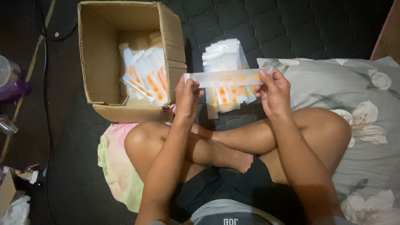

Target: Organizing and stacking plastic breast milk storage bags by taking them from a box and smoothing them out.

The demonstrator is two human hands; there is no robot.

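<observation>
My left hand [187, 95] and my right hand [273, 92] hold a long, narrow clear plastic packet [227, 78] by its two ends, stretched level in front of me. It has orange and white contents near its middle. Just beyond it a pile of similar packets [223, 56] with orange marks lies on the dark quilted mattress [275, 29]. An open cardboard box [100, 62] to the left holds several more of the same packets [146, 77]. My crossed bare legs are below my hands.
A grey pillow with white flowers [366, 125] lies at the right. A pale pink and green cloth [114, 162] sits under my left knee. A purple-tinted plastic container [10, 81] and small clutter [21, 183] line the left edge.
</observation>
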